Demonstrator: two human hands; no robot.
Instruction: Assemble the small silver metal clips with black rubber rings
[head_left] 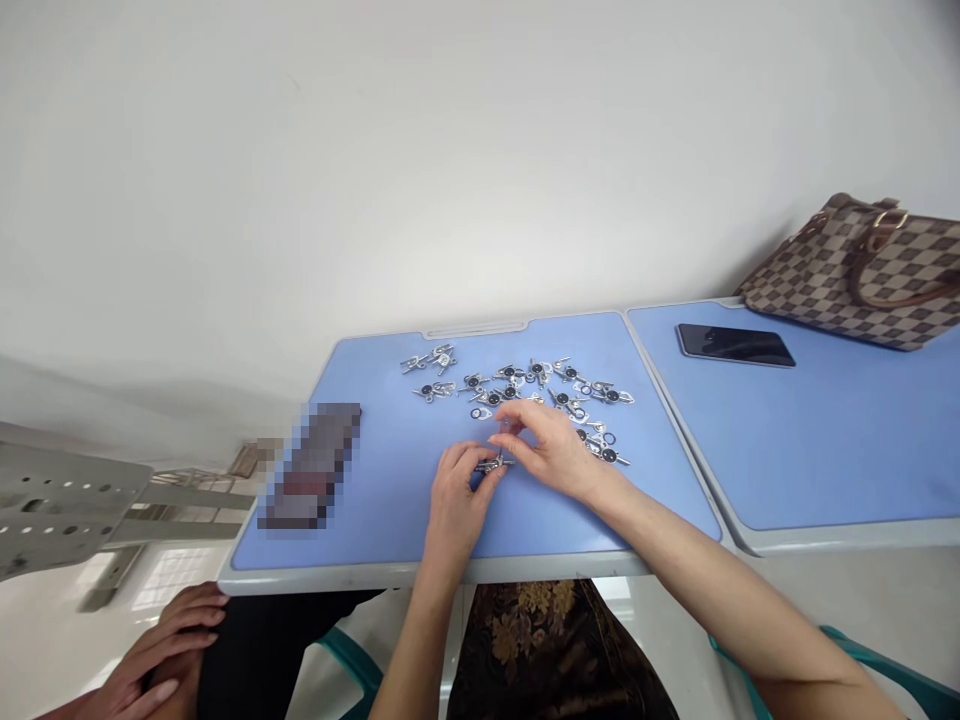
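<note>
My left hand [455, 490] rests at the front middle of the blue table, its fingers closed on a small metal fitting [493, 464]. Above that fitting, my right hand [551, 445] pinches what looks like a small screwdriver [502, 428] with a reddish clear handle. Its thin shaft points down at the fitting; whether the tip touches, I cannot tell. Behind my hands lie several similar metal fittings with round black centres [510, 392], loosely spread with rings and flat plates. A smaller group of metal fittings [431, 358] without visible black centres lies at the back left.
Left on the blue table [375, 500] is a pixelated dark flat object [315, 465]. A second table on the right bears a phone [735, 345] and a checked handbag [862, 265]. Another person's hands [165, 650] rest at the lower left. A white wall stands behind.
</note>
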